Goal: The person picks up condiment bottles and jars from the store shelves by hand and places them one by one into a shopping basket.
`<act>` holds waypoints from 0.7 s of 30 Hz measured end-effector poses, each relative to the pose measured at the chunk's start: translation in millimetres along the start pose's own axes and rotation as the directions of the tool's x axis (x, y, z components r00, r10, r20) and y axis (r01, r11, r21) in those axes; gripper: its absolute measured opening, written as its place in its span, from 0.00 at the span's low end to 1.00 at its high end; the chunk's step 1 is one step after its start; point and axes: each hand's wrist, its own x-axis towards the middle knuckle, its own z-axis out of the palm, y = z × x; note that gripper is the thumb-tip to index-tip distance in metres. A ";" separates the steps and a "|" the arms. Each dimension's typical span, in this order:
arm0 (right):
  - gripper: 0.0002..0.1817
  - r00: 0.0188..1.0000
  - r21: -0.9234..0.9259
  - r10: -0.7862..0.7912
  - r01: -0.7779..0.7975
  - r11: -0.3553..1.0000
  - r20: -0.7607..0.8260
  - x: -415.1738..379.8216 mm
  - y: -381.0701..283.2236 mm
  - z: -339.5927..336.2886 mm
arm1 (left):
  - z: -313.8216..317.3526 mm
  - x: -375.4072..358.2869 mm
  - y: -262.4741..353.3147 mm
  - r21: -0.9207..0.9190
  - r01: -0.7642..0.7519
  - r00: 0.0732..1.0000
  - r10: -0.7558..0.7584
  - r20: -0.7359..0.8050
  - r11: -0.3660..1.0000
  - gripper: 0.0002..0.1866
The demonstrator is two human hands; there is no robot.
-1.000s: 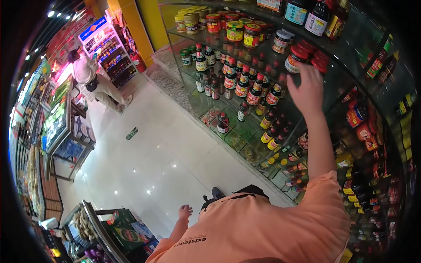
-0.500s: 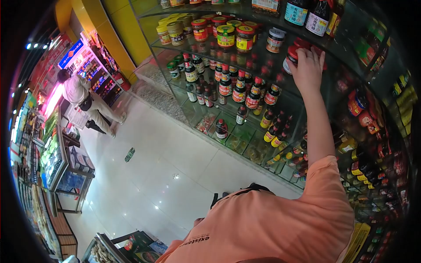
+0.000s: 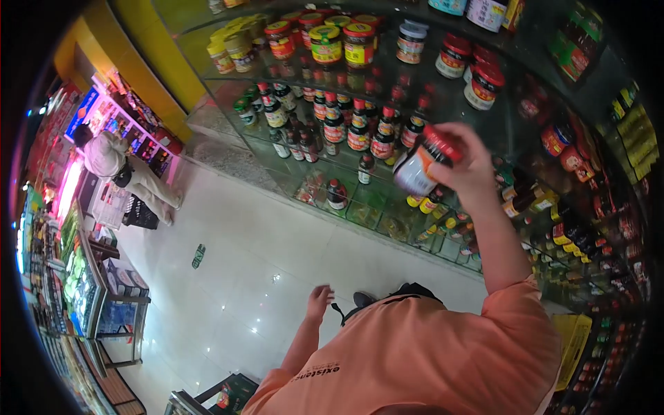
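My right hand [image 3: 470,164] is closed on a glass jar [image 3: 417,169] with a red lid and a pale label, gripping it around the lid. The jar is tilted and held in the air in front of the shelves. Behind and above it, similar red-lidded jars [image 3: 482,88] stand on the glass shelf [image 3: 387,83]. My left hand [image 3: 319,301] hangs low over the floor at my side, holding nothing, its fingers loosely bent and a little apart. A dark strap end [image 3: 337,312] is close by it.
Glass shelves hold yellow-lidded jars [image 3: 238,52], sauce bottles [image 3: 333,123] and packets. A person [image 3: 107,155] stands at the far left near a lit display, beside a black basket [image 3: 140,213]. Vegetable stands [image 3: 83,266] line the left. A yellow crate [image 3: 573,346] is at right.
My right hand has taken a red-lidded jar off the shelf and brought it down and toward me. My left hand has come into view. The view has shifted slightly.
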 end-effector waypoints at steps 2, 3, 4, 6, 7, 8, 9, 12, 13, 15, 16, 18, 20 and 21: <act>0.38 0.965 0.110 0.260 -0.264 0.958 0.042 -23.0 6.6 4.0 | 46.1 -4.4 53.1 0.006 -0.070 0.987 0.068 0.148 0.998 0.23; 0.38 0.947 0.042 0.320 -0.321 0.946 0.043 -35.5 21.4 -0.8 | 69.9 -13.3 81.4 -0.052 -0.143 0.954 0.151 0.258 0.988 0.28; 0.38 0.914 0.054 0.403 -0.405 0.913 0.049 -48.0 30.6 -3.2 | 93.4 -25.8 108.8 -0.117 -0.205 0.905 0.234 0.357 0.972 0.33; 0.36 0.833 0.091 0.554 -0.552 0.829 0.002 -77.9 51.7 -13.0 | 138.0 -58.7 159.2 -0.255 -0.304 0.754 0.396 0.525 0.918 0.45; 0.36 0.825 0.108 0.566 -0.561 0.821 -0.013 -92.4 59.2 -18.8 | 158.2 -68.0 171.5 -0.312 -0.302 0.697 0.431 0.573 0.901 0.49; 0.34 0.803 0.096 0.595 -0.589 0.802 -0.038 -110.1 65.3 -24.7 | 175.6 -76.2 176.3 -0.365 -0.289 0.635 0.463 0.618 0.885 0.52; 0.32 0.781 0.087 0.621 -0.616 0.783 -0.067 -128.8 70.8 -32.0 | 192.2 -82.5 177.2 -0.341 -0.272 0.636 0.434 0.638 0.900 0.52; 0.32 0.807 0.101 0.579 -0.570 0.815 -0.119 -180.5 85.8 -66.2 | 239.6 -93.1 167.6 -0.316 -0.267 0.584 0.414 0.698 0.910 0.52; 0.30 0.813 0.063 0.565 -0.562 0.825 -0.143 -197.1 86.2 -80.6 | 253.4 -93.2 157.9 -0.289 -0.231 0.597 0.370 0.712 0.929 0.47; 0.28 0.797 0.087 0.568 -0.563 0.822 -0.206 -234.1 88.3 -110.9 | 279.6 -98.3 140.0 -0.218 -0.242 0.593 0.322 0.738 0.945 0.37; 0.26 0.787 0.089 0.571 -0.568 0.818 -0.234 -251.4 84.6 -126.7 | 294.2 -105.0 136.0 -0.193 -0.234 0.578 0.296 0.760 0.953 0.37; 0.20 0.786 0.152 0.559 -0.539 0.829 -0.263 -287.2 67.0 -160.1 | 323.8 -123.3 125.5 -0.123 -0.151 0.575 0.188 0.796 0.981 0.35; 0.17 0.761 0.456 0.604 -0.462 0.761 -0.238 -327.5 51.9 -197.3 | 359.2 -138.9 101.1 -0.090 -0.135 0.560 0.151 0.815 0.987 0.33; 0.17 0.778 0.416 0.572 -0.444 0.793 -0.260 -346.5 43.6 -214.3 | 376.2 -145.2 89.0 -0.070 -0.122 0.540 0.125 0.832 0.990 0.33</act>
